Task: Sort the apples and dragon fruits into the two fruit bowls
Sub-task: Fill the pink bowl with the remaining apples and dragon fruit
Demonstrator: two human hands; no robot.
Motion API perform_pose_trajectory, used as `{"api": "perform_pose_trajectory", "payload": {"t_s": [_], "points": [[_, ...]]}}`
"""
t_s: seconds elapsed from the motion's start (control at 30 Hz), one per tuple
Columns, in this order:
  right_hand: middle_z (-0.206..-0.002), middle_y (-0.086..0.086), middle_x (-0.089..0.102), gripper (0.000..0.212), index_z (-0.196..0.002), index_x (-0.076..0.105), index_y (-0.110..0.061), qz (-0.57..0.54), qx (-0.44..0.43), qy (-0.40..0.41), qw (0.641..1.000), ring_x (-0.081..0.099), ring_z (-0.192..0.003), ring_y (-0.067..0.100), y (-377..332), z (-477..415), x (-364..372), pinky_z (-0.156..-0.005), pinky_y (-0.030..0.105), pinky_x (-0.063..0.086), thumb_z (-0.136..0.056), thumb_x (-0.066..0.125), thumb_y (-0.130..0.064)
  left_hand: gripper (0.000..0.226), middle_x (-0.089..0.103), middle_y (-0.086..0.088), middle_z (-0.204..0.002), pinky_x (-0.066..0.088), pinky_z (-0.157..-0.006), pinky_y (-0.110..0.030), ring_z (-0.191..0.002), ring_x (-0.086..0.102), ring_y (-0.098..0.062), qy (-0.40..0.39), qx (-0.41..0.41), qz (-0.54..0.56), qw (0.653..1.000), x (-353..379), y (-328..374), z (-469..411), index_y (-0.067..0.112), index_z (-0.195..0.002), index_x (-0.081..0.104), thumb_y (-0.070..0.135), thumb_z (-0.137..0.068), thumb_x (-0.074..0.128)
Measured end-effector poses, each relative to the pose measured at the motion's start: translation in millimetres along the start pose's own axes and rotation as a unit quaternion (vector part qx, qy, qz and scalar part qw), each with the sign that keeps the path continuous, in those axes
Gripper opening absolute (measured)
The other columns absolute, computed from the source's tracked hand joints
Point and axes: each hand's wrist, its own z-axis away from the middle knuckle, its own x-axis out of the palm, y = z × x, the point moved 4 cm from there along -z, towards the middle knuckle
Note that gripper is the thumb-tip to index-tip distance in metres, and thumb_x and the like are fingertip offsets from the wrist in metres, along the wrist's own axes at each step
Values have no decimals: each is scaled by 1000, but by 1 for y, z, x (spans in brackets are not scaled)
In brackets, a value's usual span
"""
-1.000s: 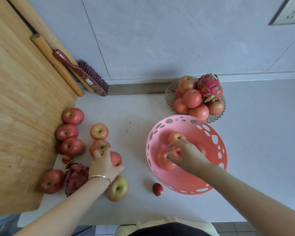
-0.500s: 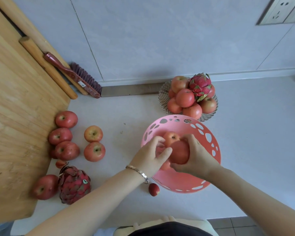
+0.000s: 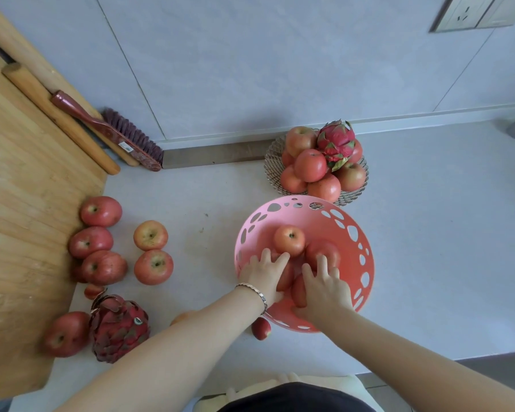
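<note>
**Entry: both hands in the pink bowl, loose fruit lying to the left**

- Left hand [image 3: 265,273]: fingers spread and fairly straight, laid over the apples in the bowl [image 3: 289,240]. One fingertip touches the lower edge of the topmost apple. No closed grip is evident.
- Right hand [image 3: 324,283]: fingers likewise splayed, resting on an apple on the bowl's near side.
- Pink perforated bowl [image 3: 366,257]: holds apples only, as far as can be seen. It sits just in front of the wire basket [image 3: 353,197].
- Wire basket: heaped with apples, with a dragon fruit [image 3: 336,141] perched on top at the far side.
- Loose apples [image 3: 153,266]: a cluster on the counter, well left of the bowl, along the edge of the wooden board [image 3: 18,203].
- Loose dragon fruit [image 3: 118,328]: left of the bowl and nearer the person. Its long axis runs roughly near-to-far, between an apple and the left forearm.
- Small red fruit [image 3: 260,328]: just beside the bowl's near rim; kind uncertain.

Assessment: everything left unsorted on the counter lies leftward, so the left hand is the nearer one. The basket's dragon fruit looks misplaced among apples, and it lies beyond the bowl, nearer the right hand.
</note>
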Motion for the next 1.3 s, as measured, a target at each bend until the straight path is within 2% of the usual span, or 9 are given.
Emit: {"api": "perform_pose_trajectory", "payload": {"t_s": [0.2, 0.37, 0.6, 0.73, 0.87, 0.93, 1.0, 1.13, 1.3], "points": [[-145, 20, 13, 80, -141, 18, -15, -51, -21, -31, 998, 38, -126, 35, 0, 0, 0, -97, 35, 42, -79, 59, -44, 75, 30, -10, -136, 42, -87, -41, -111, 41, -35, 14, -1, -16, 1000, 0, 0, -1, 31, -138, 24, 25, -76, 66], [-141, 17, 26, 58, -129, 36, -15, -56, -44, -17, 997, 49, -114, 33, 2, 4, -1, -83, 33, 47, -79, 61, -33, 76, 30, -6, -139, 40, -91, -39, -112, 38, -35, 7, 17, 22, 1000, 1, -6, -5, 34, -140, 23, 26, -76, 64], [-134, 5, 32, 73, -131, 35, -15, 30, -54, -35, 997, 47, -111, 28, -7, -7, -8, -77, 31, 50, -73, 73, -39, 79, 24, -5, -147, 38, -96, -41, -117, 36, -35, 14, 17, -1, 1000, 4, -8, -6, 37, -142, 20, 30, -77, 65], [-132, 1, 34, 76, -133, 33, -17, 54, -80, -35, 995, 52, -109, 24, -4, -9, -9, -75, 29, 48, -73, 70, -47, 76, 8, -11, -156, 21, -111, -51, -128, 34, -37, -2, 30, -24, 999, 0, -8, -4, 36, -143, 16, 36, -81, 60], [-133, 1, 37, 72, -135, 32, -22, -4, -54, -8, 999, 56, -111, 24, 6, -5, -17, -75, 32, 49, -77, 60, -54, 50, 54, -22, -129, 38, -105, -44, -114, 56, -33, 243, 123, 161, 949, -26, -30, 15, 21, -122, 45, 30, -72, 47], [-129, 3, 39, 57, -130, 37, -22, -22, -49, 17, 998, 55, -110, 25, 4, -5, -26, -74, 32, 47, -83, 54, -50, 44, 59, -19, -124, 37, -100, -37, -116, 50, -27, 341, 72, 197, 916, -29, -62, 32, 18, -117, 47, 25, -74, 44], [-122, 3, 46, 44, -125, 44, -24, -56, -68, 36, 995, 54, -109, 25, -1, -7, -36, -76, 32, 45, -86, 51, -43, 47, 51, -21, -131, 35, -103, -42, -125, 42, -33, 363, -63, 200, 908, -23, -100, 45, 13, -122, 49, 22, -76, 50], [-109, 1, 56, 30, -115, 55, -24, -113, -132, 68, 982, 56, -102, 25, -19, -12, -48, -76, 33, 44, -86, 50, -33, 79, 26, -23, -145, 31, -103, -46, -126, 32, -43, 218, -356, 184, 890, 0, -174, 64, 12, -138, 31, 26, -72, 71], [-115, -1, 57, 26, -112, 61, -25, -161, -204, 33, 965, 61, -98, 22, -43, -11, -44, -75, 30, 44, -88, 52, -30, 80, 34, -23, -133, 40, -92, -46, -115, 45, -44, 130, -360, 179, 906, 19, -200, 59, 12, -141, 19, 27, -79, 66]]}}
